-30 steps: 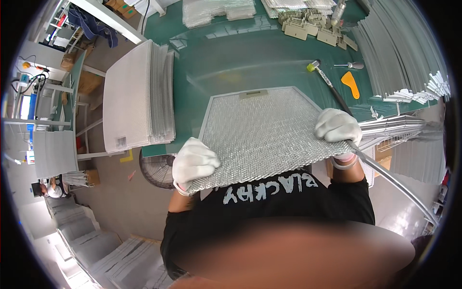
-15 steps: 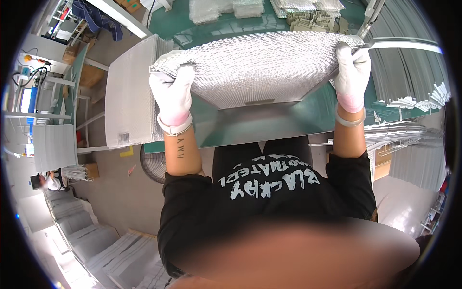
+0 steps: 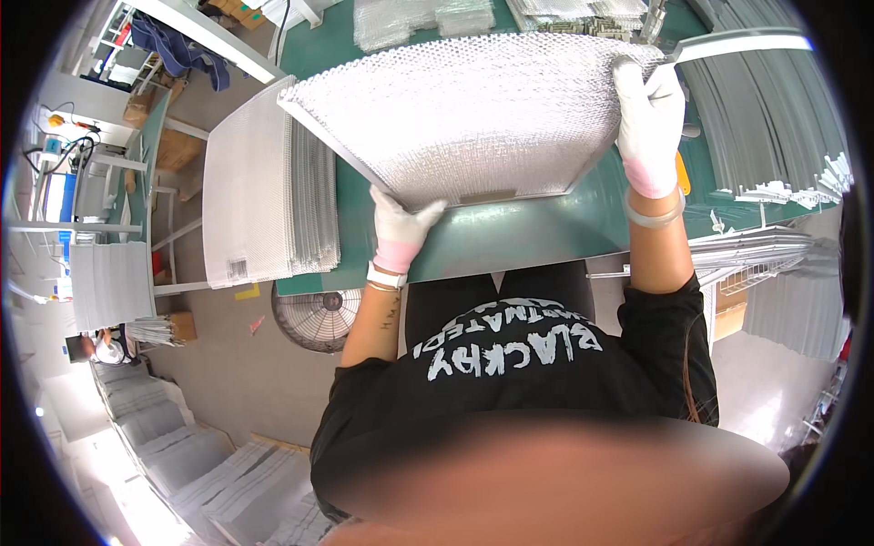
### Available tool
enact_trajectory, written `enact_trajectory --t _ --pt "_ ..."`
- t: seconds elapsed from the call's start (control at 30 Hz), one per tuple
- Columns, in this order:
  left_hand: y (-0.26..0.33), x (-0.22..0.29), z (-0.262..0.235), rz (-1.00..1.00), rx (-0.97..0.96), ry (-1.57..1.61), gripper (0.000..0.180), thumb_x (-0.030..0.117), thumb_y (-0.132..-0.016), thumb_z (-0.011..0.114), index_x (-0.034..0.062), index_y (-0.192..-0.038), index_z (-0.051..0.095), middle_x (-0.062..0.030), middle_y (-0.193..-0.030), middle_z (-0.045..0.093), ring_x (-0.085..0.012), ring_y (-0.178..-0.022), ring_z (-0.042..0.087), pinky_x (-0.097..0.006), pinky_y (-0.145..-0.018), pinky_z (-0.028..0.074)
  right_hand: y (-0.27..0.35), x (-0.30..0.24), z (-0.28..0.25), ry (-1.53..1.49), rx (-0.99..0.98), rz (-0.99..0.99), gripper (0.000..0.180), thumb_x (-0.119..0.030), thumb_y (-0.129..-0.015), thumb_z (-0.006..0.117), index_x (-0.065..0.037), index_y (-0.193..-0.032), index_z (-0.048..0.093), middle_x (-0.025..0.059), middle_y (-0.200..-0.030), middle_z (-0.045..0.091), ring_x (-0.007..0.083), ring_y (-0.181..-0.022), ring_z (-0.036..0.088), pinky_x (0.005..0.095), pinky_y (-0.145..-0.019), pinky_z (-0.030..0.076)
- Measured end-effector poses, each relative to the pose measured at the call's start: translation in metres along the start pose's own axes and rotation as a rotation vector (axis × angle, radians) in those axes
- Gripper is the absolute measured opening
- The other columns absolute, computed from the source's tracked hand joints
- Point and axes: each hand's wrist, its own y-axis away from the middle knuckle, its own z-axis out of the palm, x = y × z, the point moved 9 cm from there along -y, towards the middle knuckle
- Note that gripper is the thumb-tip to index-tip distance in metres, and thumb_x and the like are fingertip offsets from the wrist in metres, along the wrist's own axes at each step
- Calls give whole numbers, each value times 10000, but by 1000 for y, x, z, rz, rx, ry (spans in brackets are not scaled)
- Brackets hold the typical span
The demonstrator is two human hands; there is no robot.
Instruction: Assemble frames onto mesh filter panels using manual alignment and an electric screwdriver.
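Note:
A silvery metal mesh filter panel [image 3: 473, 118] with a thin frame is tilted up above the green worktable [image 3: 537, 227]. Its near edge is low and its far edge raised. My left hand [image 3: 401, 232], in a white glove with a pink cuff, holds the near left corner between spread thumb and fingers. Part of those fingers is hidden by the panel. At the far right corner my right hand [image 3: 650, 132], gloved alike, pinches the panel's edge.
A stack of mesh sheets [image 3: 264, 182] stands at the table's left. Long grey strips [image 3: 756, 118] lie at the right, beside a yellow-handled tool [image 3: 682, 175]. Clear-wrapped packs [image 3: 419, 20] lie at the back. A fan [image 3: 319, 318] stands on the floor below.
My left hand has let go of the far left corner and come down to the near left corner. My right hand has kept its grip and shifted slightly left; the panel leans further back.

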Motion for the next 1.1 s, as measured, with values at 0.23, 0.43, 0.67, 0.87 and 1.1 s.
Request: enact_trajectory --t 0.23,0.43,0.67,0.87,1.1 --pt "2 -25 19 -175 -220 -288 837 385 -595 911 -59 -1114 428 -139 -676 572 -329 -590 588 -386 -564 502 -14 16 0 76 27 5 291 -120 -960 618 -112 -730 439 -86 -708 455 -1 -664 351 182 -602 327" --pt "-9 -39 16 -101 -502 -70 453 191 -781 790 -57 -1036 509 -188 -785 604 -309 -690 606 -386 -644 504 -17 10 5 -4 42 -18 413 -174 -895 712 -119 -656 380 -84 -643 324 26 -619 282 222 -540 291" --pt "-116 110 -66 -144 -52 664 291 46 -859 683 -22 -1127 590 -14 -906 615 -87 -746 534 -236 -682 459 0 -11 1 -50 108 22 234 -131 -919 663 -82 -763 496 -75 -671 412 23 -648 353 204 -578 324" --pt "-114 92 -84 63 223 766 98 -60 -868 590 10 -934 577 -27 -888 583 -67 -794 524 -218 -749 443 16 -5 -8 44 82 -84 404 -52 -854 718 -108 -643 378 -68 -633 385 26 -595 339 209 -525 312" --pt "-110 88 -80 34 263 830 93 -64 -867 568 22 -901 561 -44 -936 568 -84 -837 523 -222 -792 436 14 -39 8 -60 212 -132 341 23 -809 707 21 -1135 607 -96 -693 390 23 -601 314 181 -536 308"
